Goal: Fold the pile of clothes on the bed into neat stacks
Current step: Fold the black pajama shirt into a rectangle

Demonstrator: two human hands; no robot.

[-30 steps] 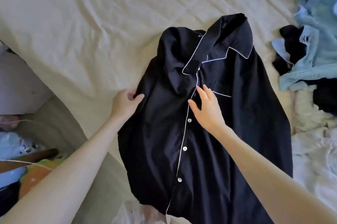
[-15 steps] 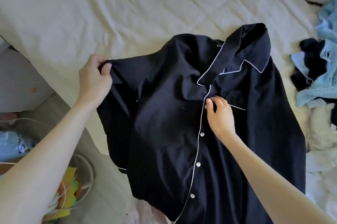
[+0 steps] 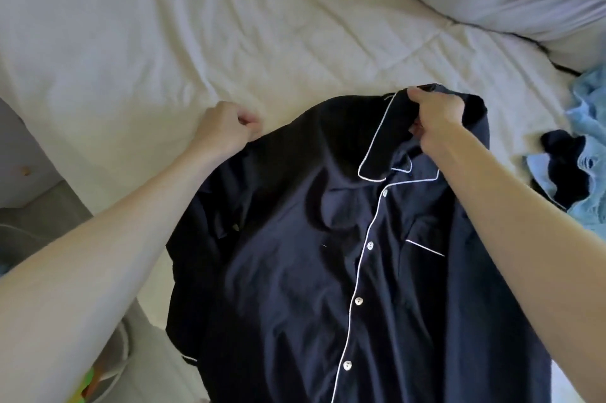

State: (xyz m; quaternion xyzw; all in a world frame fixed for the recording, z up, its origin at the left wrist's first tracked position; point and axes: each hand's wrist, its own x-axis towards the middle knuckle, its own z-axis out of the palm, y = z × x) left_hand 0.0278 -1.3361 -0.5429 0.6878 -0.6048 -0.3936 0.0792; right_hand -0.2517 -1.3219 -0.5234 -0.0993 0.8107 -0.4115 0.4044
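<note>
Two hands grasping navy shirt [image 3: 295,271] (buttoned), left hand [image 3: 226,130] apparently pinching shoulder, right hand [image 3: 433,117] gripping collar

The right hand [image 3: 433,120] now grips the shirt [image 3: 295,271] collar [image 3: 383,140], up from the placket; the left hand [image 3: 223,130] now holds the shoulder.

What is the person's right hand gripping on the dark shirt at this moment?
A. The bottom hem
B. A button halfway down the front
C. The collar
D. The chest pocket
C. The right hand is curled round the white-piped collar at the top of the navy pajama shirt, well above the chest pocket and the buttons.
</note>
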